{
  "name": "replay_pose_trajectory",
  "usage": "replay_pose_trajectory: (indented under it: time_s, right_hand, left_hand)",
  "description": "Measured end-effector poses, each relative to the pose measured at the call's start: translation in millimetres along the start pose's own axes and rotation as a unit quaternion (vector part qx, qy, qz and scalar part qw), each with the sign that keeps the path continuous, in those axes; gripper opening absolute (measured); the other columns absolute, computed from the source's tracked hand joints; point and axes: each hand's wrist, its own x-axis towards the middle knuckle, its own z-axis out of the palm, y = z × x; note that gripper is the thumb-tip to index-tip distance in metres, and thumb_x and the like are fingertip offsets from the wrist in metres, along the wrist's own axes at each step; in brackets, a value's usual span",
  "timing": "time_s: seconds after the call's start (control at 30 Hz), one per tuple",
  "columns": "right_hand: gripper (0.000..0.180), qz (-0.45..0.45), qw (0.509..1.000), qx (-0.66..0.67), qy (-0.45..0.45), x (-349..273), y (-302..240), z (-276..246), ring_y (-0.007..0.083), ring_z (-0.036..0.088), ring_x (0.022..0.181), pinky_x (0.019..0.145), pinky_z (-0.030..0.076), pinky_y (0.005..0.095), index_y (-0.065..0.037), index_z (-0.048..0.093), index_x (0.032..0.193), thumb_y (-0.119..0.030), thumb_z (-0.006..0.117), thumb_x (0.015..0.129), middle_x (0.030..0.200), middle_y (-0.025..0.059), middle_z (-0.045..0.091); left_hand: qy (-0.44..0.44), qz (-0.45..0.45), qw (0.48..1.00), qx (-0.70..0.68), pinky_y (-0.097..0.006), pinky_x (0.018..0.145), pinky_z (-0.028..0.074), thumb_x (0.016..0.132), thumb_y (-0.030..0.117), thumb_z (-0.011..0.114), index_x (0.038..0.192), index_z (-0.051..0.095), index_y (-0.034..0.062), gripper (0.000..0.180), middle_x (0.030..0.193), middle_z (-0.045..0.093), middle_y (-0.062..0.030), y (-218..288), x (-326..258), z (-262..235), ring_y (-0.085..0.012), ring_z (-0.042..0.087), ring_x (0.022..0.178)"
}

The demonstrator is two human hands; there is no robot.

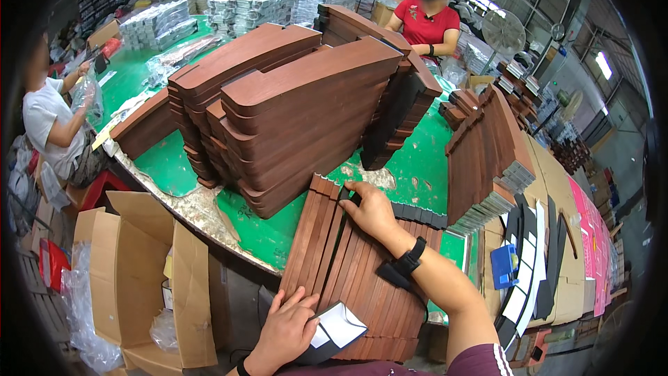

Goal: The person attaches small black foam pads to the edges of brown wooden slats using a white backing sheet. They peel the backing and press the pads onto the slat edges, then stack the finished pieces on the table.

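Note:
A row of reddish-brown wooden slats (pixel 362 275) lies side by side in front of me, with a narrow dark gap between two groups. At the far end, my right hand (pixel 372 212) has its thumb and fingers closed around the end of a slat beside this gap. My left hand (pixel 287 324) rests on the near end of the left group, fingers extended and apart. Next to it, partly under its edge, is a dark folder-like piece with a white sheet (pixel 341 324). A black band is on my right wrist.
Tall stacks of curved brown boards (pixel 306 97) stand on the green table (pixel 410 174). Another stack (pixel 487 153) is at right, near black and white strips (pixel 529 257) and a blue box (pixel 504 267). An open carton (pixel 149 278) sits lower left. Two people work across and left.

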Motion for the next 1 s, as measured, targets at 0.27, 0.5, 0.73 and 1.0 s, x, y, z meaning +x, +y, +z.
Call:
replay_pose_trajectory:
  time_s: [0.27, 0.5, 0.73, 1.0]
  right_hand:
    - [0.040, -0.028, 1.000, 0.004, -0.003, 1.0, 3.2, -0.6, 0.0404, 0.068, 0.109, 0.096, 0.054, 0.0450, 0.003, 0.071, 0.117, -0.013, 0.081, 0.082, 0.116, 0.0227, 0.072]
    - [0.041, -0.033, 0.999, -0.007, -0.004, 0.8, 0.3, -0.8, 0.0390, 0.067, 0.112, 0.099, 0.053, 0.0450, 0.002, 0.071, 0.119, -0.012, 0.080, 0.082, 0.119, 0.0215, 0.072]
    - [0.042, -0.025, 1.000, 0.000, -0.008, 0.1, 1.8, 0.1, 0.0386, 0.067, 0.112, 0.098, 0.052, 0.0458, 0.000, 0.071, 0.121, -0.013, 0.080, 0.082, 0.118, 0.0206, 0.072]
    - [0.042, -0.021, 1.000, -0.007, -0.006, -0.3, 0.1, -0.3, 0.0392, 0.067, 0.110, 0.097, 0.053, 0.0466, 0.000, 0.071, 0.120, -0.014, 0.081, 0.082, 0.116, 0.0206, 0.073]
  left_hand:
    - [0.000, -0.004, 1.000, 0.000, -0.061, 0.115, 0.034, 0.094, 0.016, 0.069, 0.096, 0.061, 0.0034, 0.015, 0.131, 0.071, -0.0118, -0.3, -0.3, 1.5, -0.0381, 0.060, 0.133]
    - [0.001, -0.006, 1.000, -0.002, -0.062, 0.115, 0.034, 0.093, 0.016, 0.070, 0.096, 0.061, 0.0034, 0.015, 0.131, 0.071, -0.0122, 0.2, 1.1, 0.2, -0.0385, 0.060, 0.132]
    - [-0.001, -0.014, 1.000, -0.019, -0.061, 0.117, 0.032, 0.093, 0.016, 0.069, 0.094, 0.062, 0.0028, 0.015, 0.131, 0.070, -0.0137, 2.2, 1.9, -2.0, -0.0411, 0.059, 0.132]
    - [-0.009, -0.019, 1.000, -0.008, -0.061, 0.118, 0.031, 0.092, 0.015, 0.068, 0.092, 0.063, 0.0021, 0.014, 0.131, 0.070, -0.0140, 7.6, 3.7, -5.0, -0.0418, 0.059, 0.132]
